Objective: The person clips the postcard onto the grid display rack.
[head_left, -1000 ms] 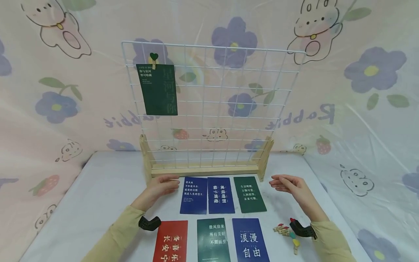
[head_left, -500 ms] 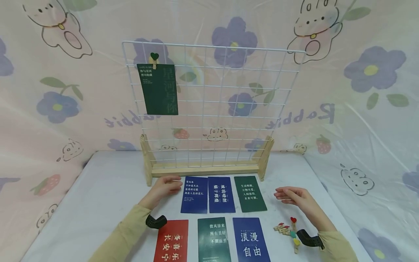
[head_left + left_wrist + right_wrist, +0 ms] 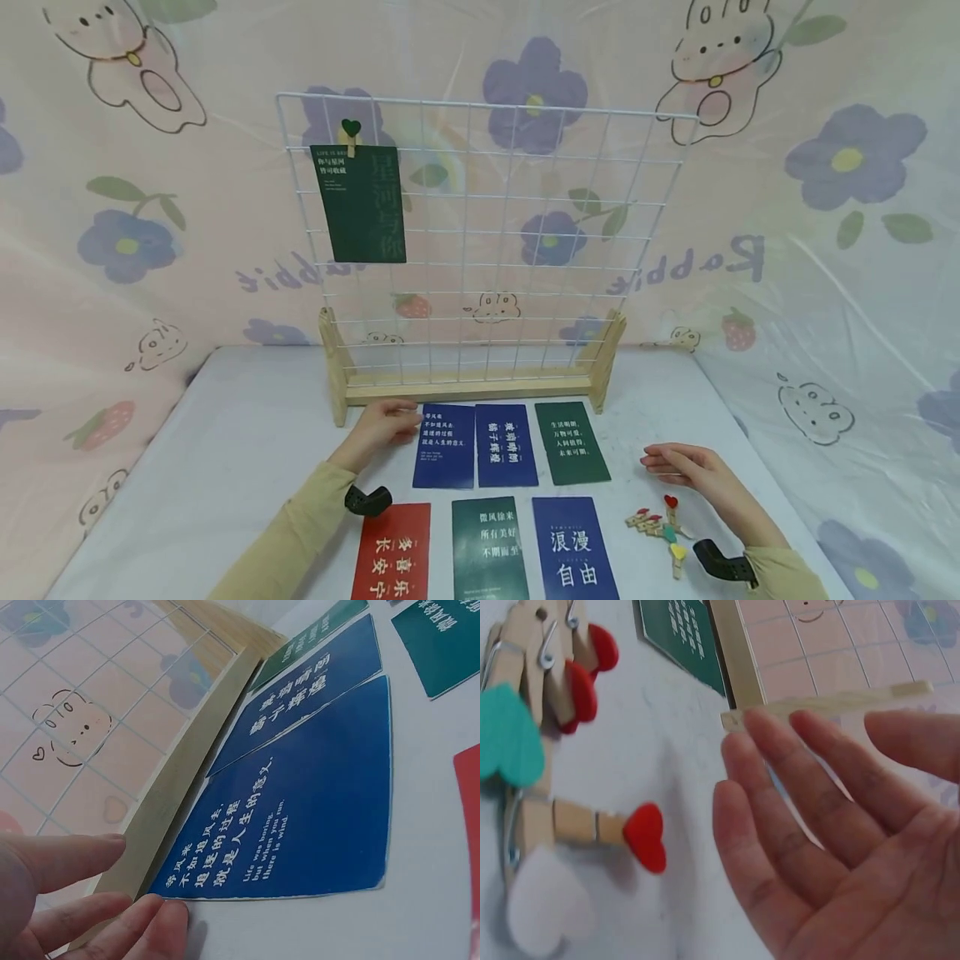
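Note:
My left hand (image 3: 381,431) is at the left edge of a blue postcard (image 3: 444,450), fingers loosely extended and holding nothing. In the left wrist view its fingertips come right to that card's near corner. My right hand (image 3: 693,471) hovers above a small heap of wooden clothespins (image 3: 660,530), palm facing inward, nothing held. Seen from the right wrist, its fingers are relaxed, and one clothespin with a red heart (image 3: 646,837) lies beside them. A second blue postcard (image 3: 507,450) and a green postcard (image 3: 572,443) continue the back row.
A white wire grid (image 3: 487,208) stands in a wooden base (image 3: 468,390) behind the cards. On it hangs a dark green postcard (image 3: 360,208) under a green-heart clothespin (image 3: 351,133). Red (image 3: 393,550), green (image 3: 489,546) and blue (image 3: 573,546) postcards lie in the front row.
My left hand has moved slightly right, up to the blue postcard's edge. My right hand has moved right and toward me, exposing the red-heart clothespin in the heap.

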The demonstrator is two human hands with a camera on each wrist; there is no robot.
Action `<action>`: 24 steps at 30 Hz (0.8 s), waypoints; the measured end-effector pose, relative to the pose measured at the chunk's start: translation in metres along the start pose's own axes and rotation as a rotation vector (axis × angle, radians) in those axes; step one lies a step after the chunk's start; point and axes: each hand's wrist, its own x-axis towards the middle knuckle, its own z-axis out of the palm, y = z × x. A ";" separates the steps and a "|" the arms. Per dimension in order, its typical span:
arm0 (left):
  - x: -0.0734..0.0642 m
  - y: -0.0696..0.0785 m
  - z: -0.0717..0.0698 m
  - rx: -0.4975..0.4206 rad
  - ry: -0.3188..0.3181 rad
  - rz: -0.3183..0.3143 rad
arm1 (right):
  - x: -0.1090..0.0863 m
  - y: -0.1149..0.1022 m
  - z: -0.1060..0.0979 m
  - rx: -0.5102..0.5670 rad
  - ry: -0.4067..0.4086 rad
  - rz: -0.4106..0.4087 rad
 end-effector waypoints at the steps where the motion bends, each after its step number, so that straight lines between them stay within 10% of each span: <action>1: 0.001 0.000 0.000 0.003 -0.005 0.005 | -0.001 0.001 -0.001 0.010 0.003 0.005; 24: 0.013 0.001 0.009 0.014 0.048 -0.013 | -0.016 0.021 -0.013 0.038 0.023 0.141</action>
